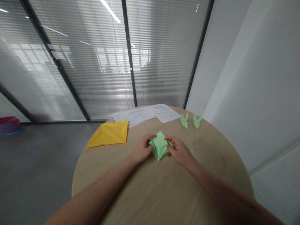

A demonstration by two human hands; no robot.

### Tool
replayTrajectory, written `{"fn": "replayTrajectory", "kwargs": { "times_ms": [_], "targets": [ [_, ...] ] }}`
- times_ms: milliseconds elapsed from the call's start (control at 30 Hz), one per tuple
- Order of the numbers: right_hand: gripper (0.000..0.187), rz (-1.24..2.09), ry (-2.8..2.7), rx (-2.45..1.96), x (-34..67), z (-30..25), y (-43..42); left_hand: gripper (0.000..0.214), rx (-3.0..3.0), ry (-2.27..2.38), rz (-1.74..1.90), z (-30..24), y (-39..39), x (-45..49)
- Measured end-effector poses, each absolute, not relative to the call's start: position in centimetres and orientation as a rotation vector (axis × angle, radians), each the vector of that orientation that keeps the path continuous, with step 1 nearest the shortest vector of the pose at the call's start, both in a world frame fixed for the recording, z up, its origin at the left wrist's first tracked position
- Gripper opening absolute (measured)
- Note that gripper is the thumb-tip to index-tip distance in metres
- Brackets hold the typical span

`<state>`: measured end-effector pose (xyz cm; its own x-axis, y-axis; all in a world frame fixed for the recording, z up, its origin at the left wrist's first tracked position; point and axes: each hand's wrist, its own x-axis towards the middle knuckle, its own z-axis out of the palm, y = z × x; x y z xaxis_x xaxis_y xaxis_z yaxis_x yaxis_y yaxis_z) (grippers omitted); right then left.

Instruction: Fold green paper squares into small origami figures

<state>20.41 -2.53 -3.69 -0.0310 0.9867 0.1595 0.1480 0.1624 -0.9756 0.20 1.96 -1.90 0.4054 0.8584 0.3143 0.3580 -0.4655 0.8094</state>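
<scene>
A light green folded paper (160, 144) lies on the round wooden table (150, 193), shaped like a diamond with creases. My left hand (142, 149) grips its left edge with the fingers curled on the paper. My right hand (177, 150) pinches its right edge, thumb on top. Both hands rest on the tabletop.
A creased yellow paper sheet (109, 133) lies to the left. Two small green folded figures (184, 121) (197, 121) stand at the back right. White printed sheets (145, 115) lie at the far edge. A glass wall with blinds is behind; a pink basket (8, 125) sits on the floor at left.
</scene>
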Motion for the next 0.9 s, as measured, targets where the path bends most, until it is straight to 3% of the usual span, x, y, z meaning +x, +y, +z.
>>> {"fn": "replayTrajectory", "kwargs": {
  "times_ms": [400,900],
  "targets": [
    [0.032,1.158,-1.151,-1.095,21.4,-2.9,-2.0,0.056,1.694,0.825,0.959,-1.7,2.1,0.1],
    [0.040,1.093,-1.320,-1.069,21.1,-4.1,-1.8,0.047,2.045,1.059,1.105,-1.3,2.0,0.1]
  ]
}}
